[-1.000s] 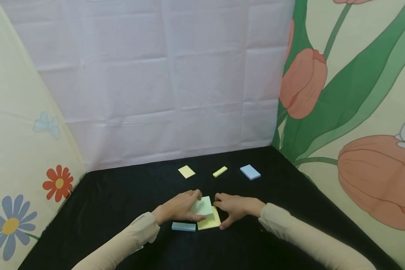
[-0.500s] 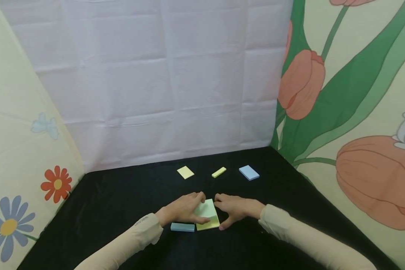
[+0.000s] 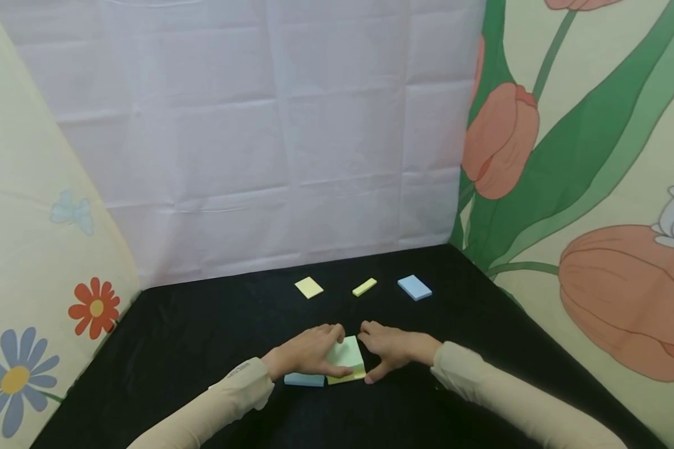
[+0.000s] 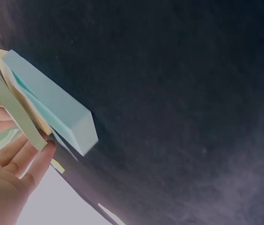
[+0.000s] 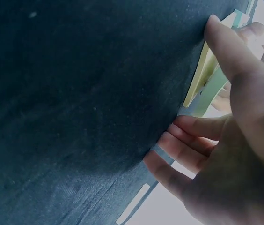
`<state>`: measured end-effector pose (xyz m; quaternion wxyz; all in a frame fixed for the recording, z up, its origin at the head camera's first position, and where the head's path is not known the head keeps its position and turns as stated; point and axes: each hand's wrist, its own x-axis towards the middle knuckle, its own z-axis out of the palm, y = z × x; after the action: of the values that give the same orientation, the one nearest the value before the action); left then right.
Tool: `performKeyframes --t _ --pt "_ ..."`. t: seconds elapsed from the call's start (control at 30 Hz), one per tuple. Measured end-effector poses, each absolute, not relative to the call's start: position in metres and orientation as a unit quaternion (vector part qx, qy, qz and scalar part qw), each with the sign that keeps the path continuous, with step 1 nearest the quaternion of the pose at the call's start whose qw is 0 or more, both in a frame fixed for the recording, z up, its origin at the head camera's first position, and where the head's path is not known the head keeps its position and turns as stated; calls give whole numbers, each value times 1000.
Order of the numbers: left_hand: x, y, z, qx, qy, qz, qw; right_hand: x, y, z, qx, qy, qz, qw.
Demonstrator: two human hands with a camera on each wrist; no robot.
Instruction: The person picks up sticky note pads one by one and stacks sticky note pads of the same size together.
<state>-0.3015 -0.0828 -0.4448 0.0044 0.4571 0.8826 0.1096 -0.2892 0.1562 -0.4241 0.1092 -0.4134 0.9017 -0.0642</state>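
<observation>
Head view: green pad [image 3: 346, 352] sits over the lower yellow pad [image 3: 345, 379], gripped by my left hand [image 3: 307, 350], thumb on the near side. Left wrist view shows a gap between the two, so I'd judge the placing nearly done, release left. My right hand [image 3: 394, 347] is at the right side of both, fingers loosely bent, gripping nothing I can make out. Blue block [image 3: 304, 380] just left. Far on the black surface [image 3: 213, 330], apart, untouched: far yellow pad [image 3: 309, 287], yellow strip [image 3: 364, 287], blue pad [image 3: 414, 287].
</observation>
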Motion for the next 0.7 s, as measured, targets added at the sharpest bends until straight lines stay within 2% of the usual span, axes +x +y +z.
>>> performKeyframes --t 0.3,0.57,0.7 --pt "-298 -79 -446 461 882 96 -1 -293 157 -426 -414 899 -80 118" --pt "-298 -79 -449 477 875 81 -17 -327 170 -475 -440 890 -83 90" --pt "-297 -79 -450 479 874 77 -21 -325 169 -472 -444 889 -79 85"
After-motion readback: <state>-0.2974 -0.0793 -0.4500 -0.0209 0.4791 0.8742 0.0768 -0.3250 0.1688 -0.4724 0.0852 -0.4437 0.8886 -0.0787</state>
